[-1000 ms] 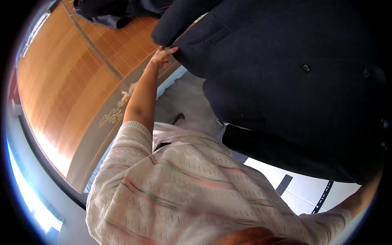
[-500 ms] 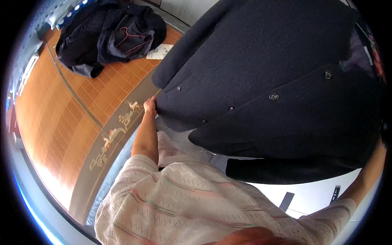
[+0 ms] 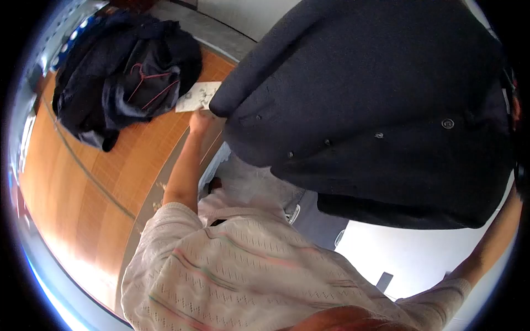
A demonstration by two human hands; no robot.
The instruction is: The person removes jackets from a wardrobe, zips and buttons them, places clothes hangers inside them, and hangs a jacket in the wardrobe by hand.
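A dark buttoned coat (image 3: 364, 94) hangs spread across the right half of the view, its front facing me. Beside the end of its sleeve and lower edge is my left hand (image 3: 200, 121), at the edge of the mat; its fingers are partly hidden, so a grip on the cloth cannot be made out. My right forearm reaches up along the right edge, and the hand itself is lost in the dark border near the coat's collar end. A pale printed card (image 3: 197, 96) lies just beyond my left hand.
On the tan mat (image 3: 94, 187) of the bed lies a dark garment pile (image 3: 94, 77) with a red hanger (image 3: 144, 80) on it. Grey floor shows below the coat. A white surface (image 3: 408, 254) with dark strips is at the lower right.
The view has shifted, bringing the dark garments, the hanger and the card into sight. The coat has swung about, and my left hand has moved off its lower corner towards the card.
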